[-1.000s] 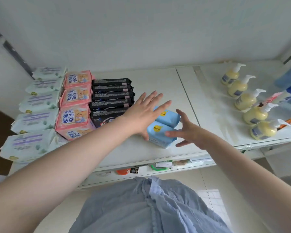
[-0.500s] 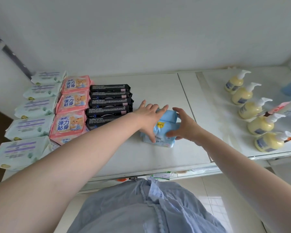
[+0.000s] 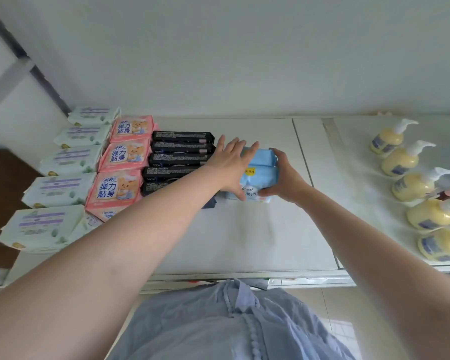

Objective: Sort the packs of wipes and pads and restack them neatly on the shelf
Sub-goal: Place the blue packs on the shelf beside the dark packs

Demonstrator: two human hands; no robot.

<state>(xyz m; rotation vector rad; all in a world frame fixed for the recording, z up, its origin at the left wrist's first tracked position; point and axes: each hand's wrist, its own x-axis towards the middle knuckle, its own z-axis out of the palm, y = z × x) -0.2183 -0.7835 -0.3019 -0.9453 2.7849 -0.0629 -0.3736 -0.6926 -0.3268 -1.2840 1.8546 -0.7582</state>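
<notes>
Since 0.5 s earlier, both hands had pushed the blue packs (image 3: 260,167) back beside the black packs (image 3: 182,152). Left hand (image 3: 230,166) lay spread flat across them; right hand (image 3: 286,175) curled around their right end. White packs (image 3: 63,183), pink packs (image 3: 122,167) and black ones already stood in rows on the shelf (image 3: 257,235); only squaring the 2 blue packs seemed left.

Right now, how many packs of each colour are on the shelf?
White and purple packs: 5
Pink packs: 3 showing their tops
Black packs: 5
Light blue packs: 2, between the left hand and right hand
Total: 15
</notes>
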